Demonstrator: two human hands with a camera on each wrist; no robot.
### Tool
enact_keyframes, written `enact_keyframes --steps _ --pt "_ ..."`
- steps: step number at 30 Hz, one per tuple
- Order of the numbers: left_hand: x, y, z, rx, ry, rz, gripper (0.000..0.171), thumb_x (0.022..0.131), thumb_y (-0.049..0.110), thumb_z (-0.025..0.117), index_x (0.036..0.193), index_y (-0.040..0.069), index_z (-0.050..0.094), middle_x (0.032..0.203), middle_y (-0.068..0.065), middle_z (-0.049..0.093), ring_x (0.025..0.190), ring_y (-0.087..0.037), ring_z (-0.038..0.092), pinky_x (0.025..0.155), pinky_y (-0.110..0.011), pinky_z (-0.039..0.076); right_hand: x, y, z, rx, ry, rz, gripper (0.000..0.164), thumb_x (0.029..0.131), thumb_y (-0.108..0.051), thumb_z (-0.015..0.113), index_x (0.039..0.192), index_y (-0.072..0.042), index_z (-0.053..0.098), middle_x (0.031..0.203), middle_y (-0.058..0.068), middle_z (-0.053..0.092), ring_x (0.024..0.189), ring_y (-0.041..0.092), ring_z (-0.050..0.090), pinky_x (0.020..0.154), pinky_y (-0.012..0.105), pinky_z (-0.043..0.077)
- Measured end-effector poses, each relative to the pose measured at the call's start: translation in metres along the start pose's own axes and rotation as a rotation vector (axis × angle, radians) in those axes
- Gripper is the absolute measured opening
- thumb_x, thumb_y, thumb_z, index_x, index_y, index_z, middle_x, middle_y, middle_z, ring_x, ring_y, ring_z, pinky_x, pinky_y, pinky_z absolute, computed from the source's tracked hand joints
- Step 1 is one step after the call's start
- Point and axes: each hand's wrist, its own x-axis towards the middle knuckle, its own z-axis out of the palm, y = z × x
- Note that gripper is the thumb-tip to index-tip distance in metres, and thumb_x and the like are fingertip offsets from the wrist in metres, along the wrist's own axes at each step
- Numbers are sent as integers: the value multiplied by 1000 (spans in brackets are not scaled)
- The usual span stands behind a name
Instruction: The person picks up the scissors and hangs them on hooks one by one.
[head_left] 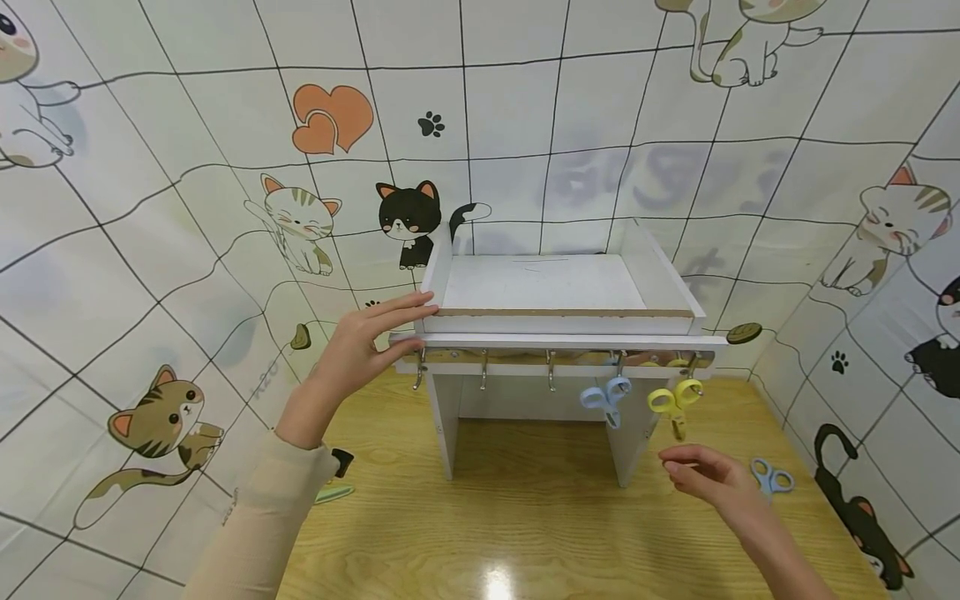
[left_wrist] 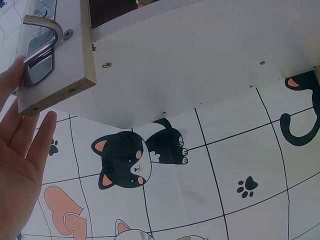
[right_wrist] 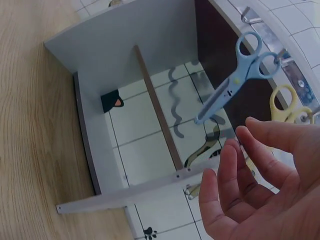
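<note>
A small white shelf stand (head_left: 562, 325) carries a row of metal hooks along its front edge. At the stand's left end my left hand (head_left: 360, 354) rests its extended fingers on the tray corner, thumb lower down beside the end hook (left_wrist: 42, 42). Light-blue scissors (head_left: 609, 400) hang from one hook, and yellow scissors (head_left: 677, 407) hang from the rightmost one. Just below the yellow pair is my right hand (head_left: 723, 483), its fingers loosely bent and holding nothing. The right wrist view shows the blue scissors (right_wrist: 237, 80) beyond those fingertips, with the yellow scissors (right_wrist: 285, 107) partly behind the hand.
Another pair of blue scissors (head_left: 771, 477) lies on the wooden table (head_left: 525, 542) at the right. A green item (head_left: 333, 495) and a black item (head_left: 342, 462) lie partly hidden by the left sleeve. Cat-printed, tile-patterned sheeting (head_left: 510, 108) surrounds the table's back and sides.
</note>
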Motion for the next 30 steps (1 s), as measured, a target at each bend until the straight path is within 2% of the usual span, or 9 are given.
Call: enact_keyframes --steps 7,12,19,21,28,30 --pt "0 0 -1 1 -1 -6 50 81 6 81 129 15 69 140 -5 63 123 -25 64 98 -38 54 3 6 -20 -31 49 27 20 102 -13 57 115 -10 72 98 -26 68 89 -3 65 75 16 57" --pt "0 2 -2 -6 -2 -7 50 81 6 81 129 15 68 140 -5 62 124 -24 64 98 -39 54 6 16 -39 -33 81 115 17 102 -20 59 111 -25 73 96 -30 64 87 -6 64 75 15 57" --pt "-1 2 -2 8 5 -11 50 81 5 81 128 15 69 139 -5 63 122 -25 65 96 -40 55 10 39 -76 -72 105 175 13 101 -33 60 109 -38 69 97 -37 58 88 -13 60 76 14 56" --pt "-1 2 -2 6 6 -13 50 81 5 81 128 15 69 139 -5 63 122 -25 65 97 -40 54 11 45 -86 -56 112 208 10 99 -38 62 104 -44 67 96 -38 58 88 -14 60 77 14 57" --pt "0 3 -3 8 13 -11 50 81 6 80 129 14 69 139 -5 63 124 -25 64 98 -40 54 16 70 -115 98 126 284 19 98 -29 65 93 -47 70 91 -33 65 84 -11 63 74 15 57" --pt "0 3 -3 11 18 -9 50 81 5 81 129 14 69 139 -6 64 125 -26 63 99 -40 53 18 78 -122 99 114 300 20 99 -30 63 92 -48 69 91 -34 64 84 -12 63 74 15 57"
